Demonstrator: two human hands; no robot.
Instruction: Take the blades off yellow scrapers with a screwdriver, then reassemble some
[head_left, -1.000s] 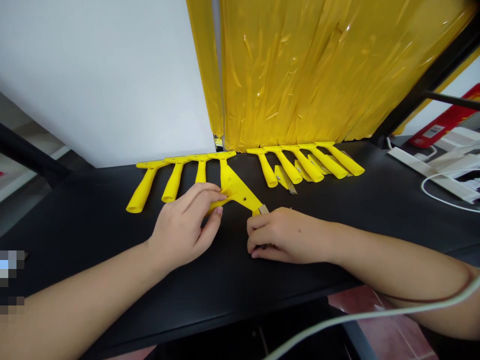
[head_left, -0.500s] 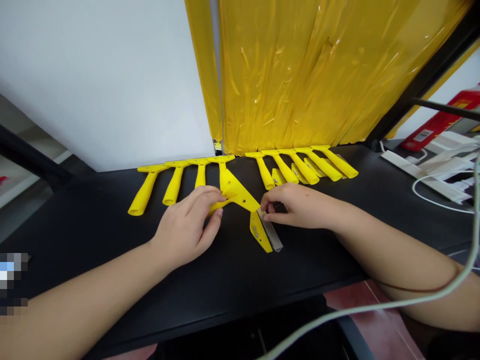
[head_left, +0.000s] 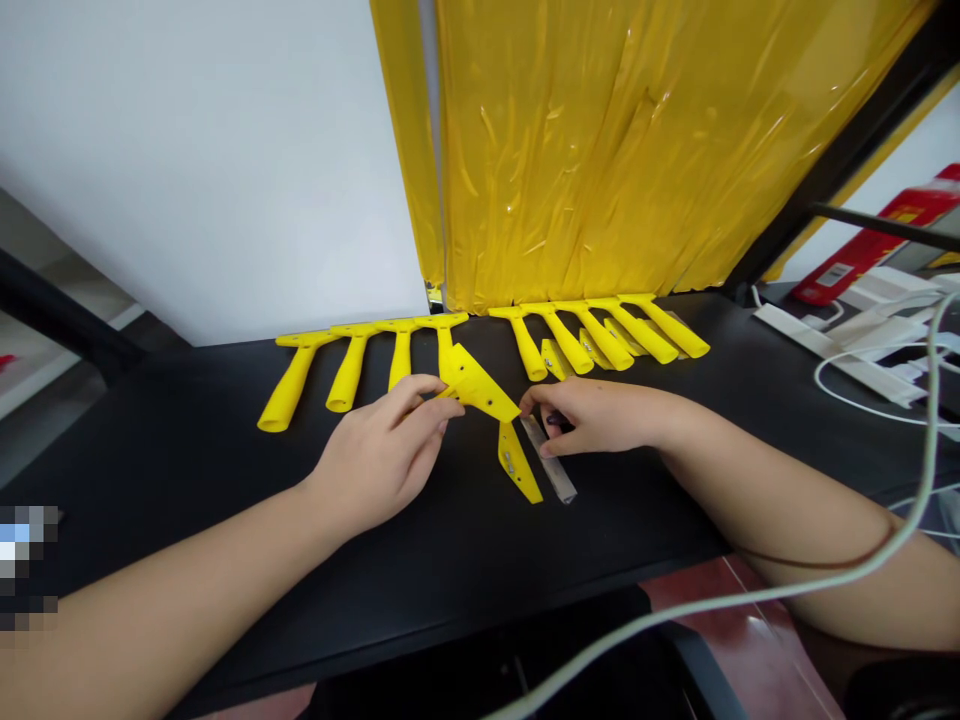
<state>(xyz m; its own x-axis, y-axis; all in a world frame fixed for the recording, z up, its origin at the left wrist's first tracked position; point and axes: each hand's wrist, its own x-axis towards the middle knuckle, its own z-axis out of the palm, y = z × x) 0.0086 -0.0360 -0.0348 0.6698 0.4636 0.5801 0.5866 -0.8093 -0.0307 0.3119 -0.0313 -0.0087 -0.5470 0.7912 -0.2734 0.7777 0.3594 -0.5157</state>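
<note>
My left hand [head_left: 394,435] is closed on the handle of a yellow scraper [head_left: 480,388], whose flat, wide head with small holes points right, toward my other hand. My right hand [head_left: 589,415] is curled, with its thumb against a greyish translucent strip [head_left: 553,465] and its fingertips by the corner of the scraper head. A small dark thing [head_left: 557,419] shows inside the curled fingers; its kind is unclear. Beside the strip, a loose yellow plate [head_left: 517,465] with small metal screws lies on the black table [head_left: 420,580].
Several yellow scraper handles [head_left: 349,370] stand in a row at the back left, and several more [head_left: 604,335] at the back right, with yellow plates among them. A power strip [head_left: 832,355] with white cables lies at right. A pale cable [head_left: 750,600] crosses the foreground.
The translucent strip has shifted slightly right with my right hand, away from the loose yellow plate. My left fingers have closed further around the scraper's handle.
</note>
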